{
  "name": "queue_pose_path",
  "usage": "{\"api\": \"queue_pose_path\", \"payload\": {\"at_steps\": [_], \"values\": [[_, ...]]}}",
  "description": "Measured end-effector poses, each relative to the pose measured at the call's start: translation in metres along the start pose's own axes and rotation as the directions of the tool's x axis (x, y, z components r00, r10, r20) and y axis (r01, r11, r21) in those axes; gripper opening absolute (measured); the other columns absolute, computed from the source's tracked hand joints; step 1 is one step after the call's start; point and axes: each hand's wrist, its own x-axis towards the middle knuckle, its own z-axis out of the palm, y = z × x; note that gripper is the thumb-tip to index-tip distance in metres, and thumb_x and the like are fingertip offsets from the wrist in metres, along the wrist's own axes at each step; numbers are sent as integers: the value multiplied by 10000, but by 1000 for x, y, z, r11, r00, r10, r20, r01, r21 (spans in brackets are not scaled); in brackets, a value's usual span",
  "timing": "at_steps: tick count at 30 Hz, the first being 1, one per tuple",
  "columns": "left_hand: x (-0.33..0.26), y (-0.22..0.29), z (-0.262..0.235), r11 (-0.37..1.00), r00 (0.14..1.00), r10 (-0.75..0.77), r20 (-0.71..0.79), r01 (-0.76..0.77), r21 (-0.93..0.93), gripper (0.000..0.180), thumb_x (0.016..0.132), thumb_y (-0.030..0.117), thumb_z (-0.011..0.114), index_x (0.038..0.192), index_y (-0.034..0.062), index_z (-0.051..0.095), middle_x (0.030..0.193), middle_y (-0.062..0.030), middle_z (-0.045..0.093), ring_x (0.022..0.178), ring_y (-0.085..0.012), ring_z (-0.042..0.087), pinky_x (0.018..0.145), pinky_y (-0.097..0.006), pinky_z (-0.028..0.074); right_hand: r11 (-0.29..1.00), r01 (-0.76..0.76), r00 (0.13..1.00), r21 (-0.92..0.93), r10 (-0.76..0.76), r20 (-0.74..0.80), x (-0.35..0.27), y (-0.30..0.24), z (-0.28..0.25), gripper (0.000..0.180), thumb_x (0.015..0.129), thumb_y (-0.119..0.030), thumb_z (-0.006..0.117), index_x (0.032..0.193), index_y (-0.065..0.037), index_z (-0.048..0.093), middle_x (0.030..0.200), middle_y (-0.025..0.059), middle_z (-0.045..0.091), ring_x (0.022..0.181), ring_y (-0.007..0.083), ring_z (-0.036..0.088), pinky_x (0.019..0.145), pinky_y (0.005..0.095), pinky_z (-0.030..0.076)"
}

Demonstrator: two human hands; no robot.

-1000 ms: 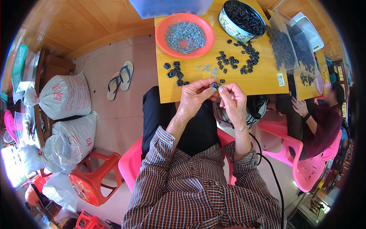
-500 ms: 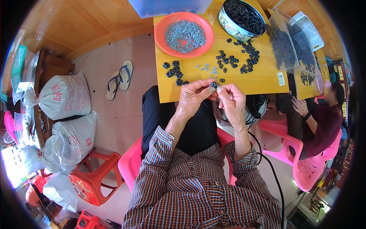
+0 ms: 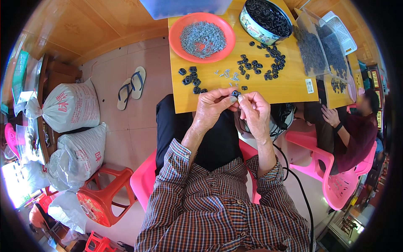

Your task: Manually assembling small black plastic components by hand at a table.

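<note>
Head view: the left hand (image 3: 212,105) pinches a black piece (image 3: 235,93) between its fingers, at the near edge of the desk (image 3: 289,90). The right hand (image 3: 256,107) has its fingers drawn together just beside it; whether they grip anything, I cannot tell. A loose pinch on so small a piece could drop it past that edge to the floor (image 3: 142,122). Fingers hide most of the piece; the blue bin (image 3: 187,8) is cut off above.

The left forearm (image 3: 194,140) and right forearm (image 3: 266,157) reach forward, converging; the left hand (image 3: 211,108) pinches between thumb (image 3: 231,100) and forefinger (image 3: 228,90), the right hand (image 3: 257,110) just beside it, fingertips nearly meeting
</note>
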Motion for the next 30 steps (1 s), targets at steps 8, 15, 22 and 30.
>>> {"api": "queue_pose_path", "payload": {"at_steps": [8,15,22,30], "values": [[-2,4,-2,1000,1000,1,31,-2,30,257,875,-6,609,1131,-28,624,908,-91,684,724,-131,658,691,-250,558,1000,-19,999,7,19,43,0,-5,-4,130,899,-121,597,827,-15,572,675,-1,566,504,23,464,452,157,352],[-3,7,-4,995,996,-75,50,71,67,258,864,-40,604,1121,-38,627,888,-106,678,721,-150,647,688,-264,560,958,-231,961,169,197,193,8,-2,-19,93,869,-96,645,857,-13,604,692,27,605,536,60,549,466,172,411],[-3,9,-9,991,991,-85,105,74,110,235,863,-27,612,1096,-38,642,855,-86,672,688,-133,627,648,-264,545,916,-323,928,237,258,269,9,-1,-23,117,864,-89,653,852,18,607,733,90,641,574,119,622,482,190,485],[-2,13,-9,984,985,-93,143,70,162,213,861,-19,617,1069,-45,650,820,-83,661,668,-134,619,617,-269,540,910,-344,922,231,281,268,8,-1,-24,120,846,-60,664,838,42,601,725,110,640,530,136,625,436,200,490]]}}
